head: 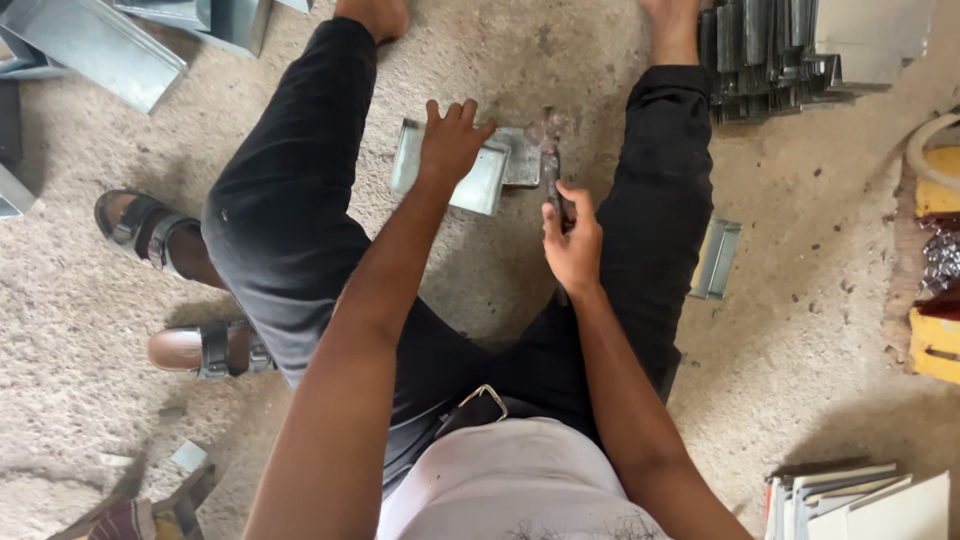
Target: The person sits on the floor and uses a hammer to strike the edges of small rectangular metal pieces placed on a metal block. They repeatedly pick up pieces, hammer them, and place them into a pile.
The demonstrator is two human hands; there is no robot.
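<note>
folded sheet-metal piece (470, 170) on floor, pinned flat under left hand (452, 140); hammer (552, 165) gripped in right hand (573, 245), long axis pointing away, head just right of piece.

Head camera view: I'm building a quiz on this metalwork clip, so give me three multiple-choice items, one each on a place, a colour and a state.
1. Where is the folded sheet-metal piece?
A. on the floor between the legs
B. on a bench
C. in a lap

2. What colour are the trousers?
A. white
B. black
C. red

3. What does the right hand do?
A. rests open
B. points
C. grips a hammer

Answers:
1 A, it lies on the concrete floor under the left hand.
2 B, both legs are black.
3 C, its fingers wrap the handle.
</note>
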